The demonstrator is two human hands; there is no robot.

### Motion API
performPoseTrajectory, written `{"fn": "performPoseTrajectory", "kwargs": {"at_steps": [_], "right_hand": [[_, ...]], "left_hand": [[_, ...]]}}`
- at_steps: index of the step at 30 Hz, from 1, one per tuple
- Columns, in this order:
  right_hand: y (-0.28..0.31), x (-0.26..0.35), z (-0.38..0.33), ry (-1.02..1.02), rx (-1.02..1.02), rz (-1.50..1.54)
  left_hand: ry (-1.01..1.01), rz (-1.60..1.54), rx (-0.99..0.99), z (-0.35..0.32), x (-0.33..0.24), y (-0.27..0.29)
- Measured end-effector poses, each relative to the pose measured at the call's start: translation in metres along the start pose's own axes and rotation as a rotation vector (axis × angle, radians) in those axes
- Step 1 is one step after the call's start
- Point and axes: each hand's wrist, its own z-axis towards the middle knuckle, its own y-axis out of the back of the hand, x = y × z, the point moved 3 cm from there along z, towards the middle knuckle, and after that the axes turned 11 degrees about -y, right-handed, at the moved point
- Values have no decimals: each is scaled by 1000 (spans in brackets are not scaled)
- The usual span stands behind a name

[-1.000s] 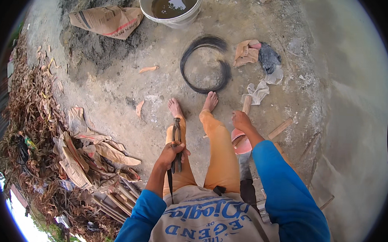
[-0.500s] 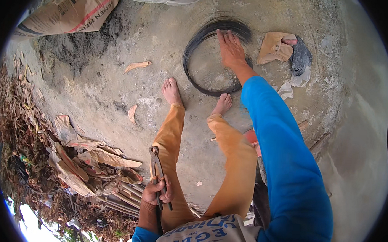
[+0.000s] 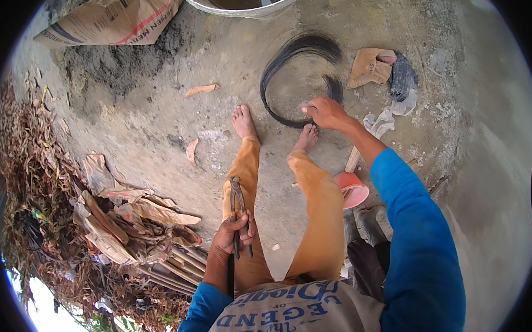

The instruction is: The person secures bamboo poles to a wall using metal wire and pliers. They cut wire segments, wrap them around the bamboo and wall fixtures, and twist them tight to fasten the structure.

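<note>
My left hand [image 3: 237,231] is closed around the handles of metal end-cutting pincers [image 3: 236,194], jaws pointing away from me, above my left leg. My right hand [image 3: 326,113] is curled with the fingertips pinched together, over the near right part of a coil of thin black wire [image 3: 272,71]. Whatever lies between those fingertips is too small to make out. The coil lies on the ground just beyond my bare right foot [image 3: 306,138]. Its loose ends fan out on the far right side, with a gap between them.
A bucket [image 3: 243,12] of murky water stands at the top. Nearby lie a paper cement sack [image 3: 115,17], torn paper and plastic [image 3: 371,68], and a red scoop [image 3: 352,190] with a wooden handle. Dark-trousered legs [image 3: 368,268] show beside my right thigh. Crumpled sacks [image 3: 112,227], poles and dry leaves fill the lower left.
My right hand has drawn back from the coil's far side toward me, and its spread fingers have closed. The left hand still holds the pincers. My view has shifted slightly.
</note>
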Motion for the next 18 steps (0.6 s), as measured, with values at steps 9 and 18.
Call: {"fn": "performPoseTrajectory", "kwargs": {"at_steps": [9,18], "right_hand": [[72,80,-140,-13,-195,-127],[72,72,-221,-191,-339,-89]], "left_hand": [[-123,370,-179,-18,15,-18],[-212,723,-243,-53,18,-39]]}}
